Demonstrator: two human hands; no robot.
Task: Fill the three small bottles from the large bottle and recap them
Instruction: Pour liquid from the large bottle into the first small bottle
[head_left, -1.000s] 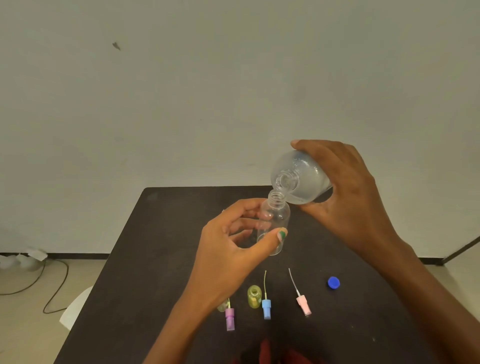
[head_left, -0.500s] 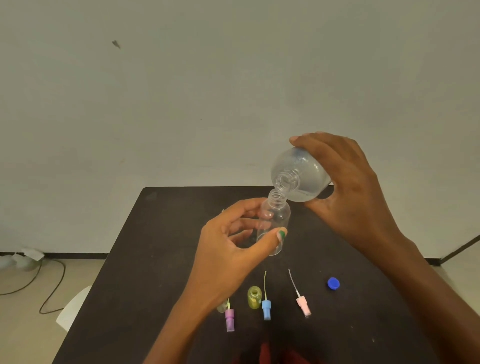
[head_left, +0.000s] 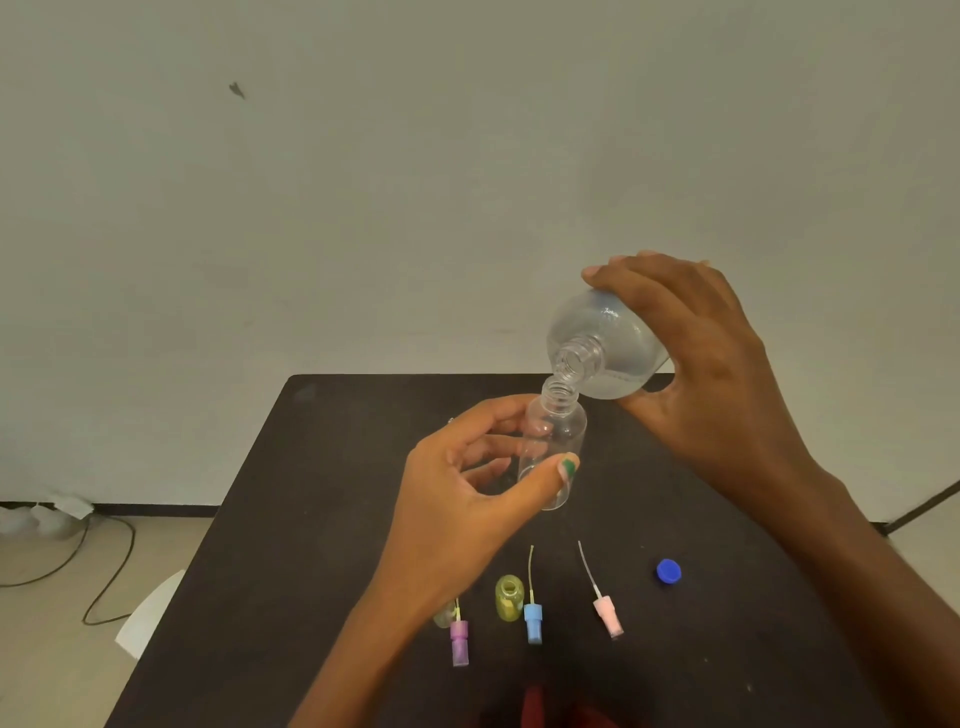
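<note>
The left hand pinched the small clear bottle upright above the tabletop; above it, the right hand gripped the tilted large bottle, mouth downward.

Only one view: head-worn, wide-angle, looking forward and down from above the near edge of the dark rectangular bench. Close to the left hand and right hand, both mid-frame. Upper half filled by the plain pale wall behind.
</note>
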